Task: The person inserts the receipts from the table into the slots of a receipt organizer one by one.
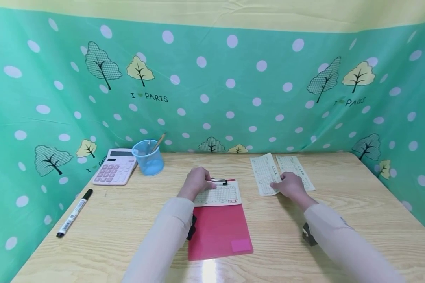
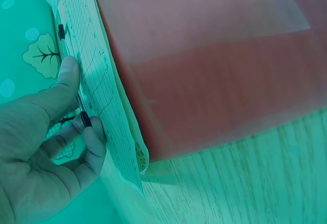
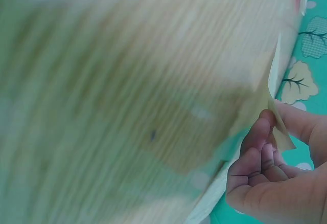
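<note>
In the head view, grips with the left hand [image 1: 198, 182] the metal clip [image 1: 217, 181] at the far end of a red clipboard [image 1: 217, 232], with fingers bent and thumb laid over the paper. Holds under that clip several printed forms [image 1: 219, 196], spread across the upper part of the board, and bears a pink note [image 1: 241, 245] near the lower right corner. Pinches with the right hand [image 1: 291, 185] the right edge of the left slip [image 1: 263, 175], well to the right of the clipboard; partly covers with the same hand the right slip [image 1: 296, 167], just beside. Includes also, at left on a wood-grain table [image 1: 127, 228], a calculator [image 1: 115, 167], a blue cup [image 1: 150, 163] just beside it with pencils [image 1: 159, 142] inside, and a marker [image 1: 75, 213] nearer the front. In the left wrist view, shows the thumb against the bar of the clip and bent fingers at its lower black tip, with a small gap between; shows parted sheet edges at one corner of the forms. In the right wrist view, shows paper caught upright between thumb and index finger, with the remaining fingers curled toward the palm.
</note>
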